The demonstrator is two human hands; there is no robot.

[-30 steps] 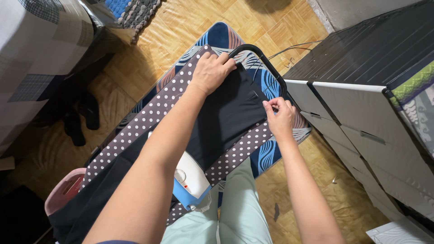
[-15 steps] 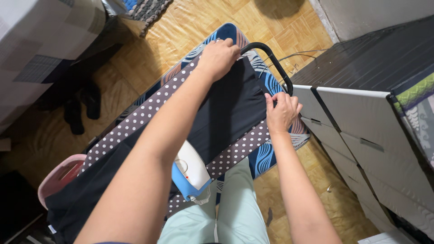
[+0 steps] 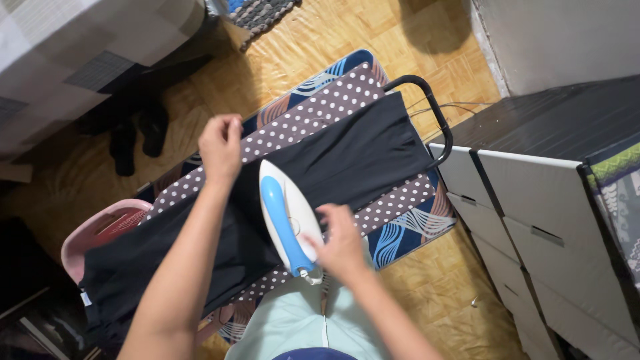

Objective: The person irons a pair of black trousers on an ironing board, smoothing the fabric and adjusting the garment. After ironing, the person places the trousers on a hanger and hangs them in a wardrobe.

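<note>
A black garment (image 3: 347,160) lies lengthwise on a brown polka-dot cloth (image 3: 320,110) that covers an ironing board with a blue patterned cover (image 3: 407,230). A white iron with a blue handle (image 3: 283,213) rests on the garment near me. My right hand (image 3: 340,243) is at the rear of the iron, fingers spread and touching the handle's end. My left hand (image 3: 221,148) hovers over the far edge of the garment and the dotted cloth, fingers drawn together with nothing visible in them.
A black metal loop (image 3: 437,113) sticks out at the board's far end. A white drawer cabinet with a dark top (image 3: 533,193) stands close on the right. A pink basket (image 3: 100,233) sits at the left, and dark shoes (image 3: 140,133) lie by a checked bed cover (image 3: 80,40).
Both hands left the garment's far end and came back toward me. The left hand now sits mid-board and the right hand has gone to the iron. The view shifted left.
</note>
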